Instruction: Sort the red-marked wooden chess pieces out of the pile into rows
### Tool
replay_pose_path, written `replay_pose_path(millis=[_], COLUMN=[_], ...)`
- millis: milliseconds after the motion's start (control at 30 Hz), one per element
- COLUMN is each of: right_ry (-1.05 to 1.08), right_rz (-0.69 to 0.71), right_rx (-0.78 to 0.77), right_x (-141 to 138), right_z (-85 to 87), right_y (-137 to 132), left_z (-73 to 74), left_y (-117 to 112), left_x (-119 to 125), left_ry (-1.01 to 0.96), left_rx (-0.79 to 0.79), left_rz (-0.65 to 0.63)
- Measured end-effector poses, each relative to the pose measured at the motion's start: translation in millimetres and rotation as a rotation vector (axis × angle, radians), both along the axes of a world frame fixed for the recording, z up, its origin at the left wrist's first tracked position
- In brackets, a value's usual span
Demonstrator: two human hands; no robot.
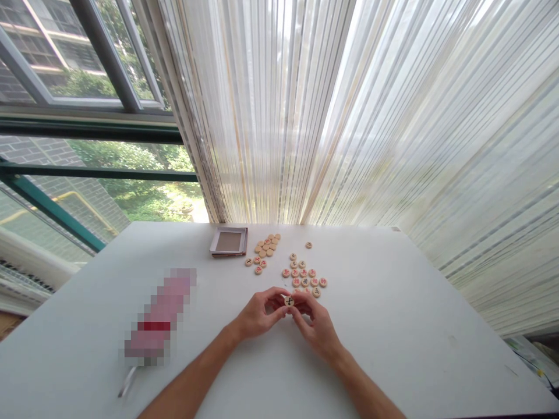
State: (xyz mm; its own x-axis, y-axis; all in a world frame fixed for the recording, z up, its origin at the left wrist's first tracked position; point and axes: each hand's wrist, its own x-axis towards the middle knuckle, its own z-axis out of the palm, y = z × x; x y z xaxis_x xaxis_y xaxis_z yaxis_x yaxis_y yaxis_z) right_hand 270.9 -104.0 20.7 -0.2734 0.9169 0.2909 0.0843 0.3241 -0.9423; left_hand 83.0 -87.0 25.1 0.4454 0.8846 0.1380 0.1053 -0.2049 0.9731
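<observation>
Between the fingertips of both hands is a round wooden xiangqi piece (289,301) with a black character facing me. My left hand (264,311) pinches it from the left, and my right hand (312,317) from the right. Just beyond them, xiangqi pieces with red or black characters (304,273) lie in short rows on the white table. The nearest row is partly hidden behind my right hand. Farther left sits a cluster of mostly blank-side-up pieces (266,246), with a few face-up pieces (257,270) in front of it. One lone piece (308,245) lies farther back.
A shallow open box (229,241) stands near the back edge of the white table (419,326). On the left lies a blurred-out pink object (161,314) with a pale strap at its near end. Sheer striped curtains (271,116) and an open window (87,58) are behind the table.
</observation>
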Motion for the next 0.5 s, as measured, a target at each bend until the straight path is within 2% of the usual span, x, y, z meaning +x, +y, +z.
replay_pose_path(millis=[200,500], right_ry=[-0.032,-0.157], right_rz=[-0.010,-0.034], right_rx=[0.007,0.151], right_x=[-0.9,-1.2], right_z=[-1.8,-2.2], right_y=[-0.2,-3.6], left_z=[-0.7,-3.4], left_y=[2.2,3.3], left_x=[-2.8,-2.8], left_ry=[-0.036,-0.063], left_rx=[-0.065,-0.121], left_rz=[-0.040,-0.027])
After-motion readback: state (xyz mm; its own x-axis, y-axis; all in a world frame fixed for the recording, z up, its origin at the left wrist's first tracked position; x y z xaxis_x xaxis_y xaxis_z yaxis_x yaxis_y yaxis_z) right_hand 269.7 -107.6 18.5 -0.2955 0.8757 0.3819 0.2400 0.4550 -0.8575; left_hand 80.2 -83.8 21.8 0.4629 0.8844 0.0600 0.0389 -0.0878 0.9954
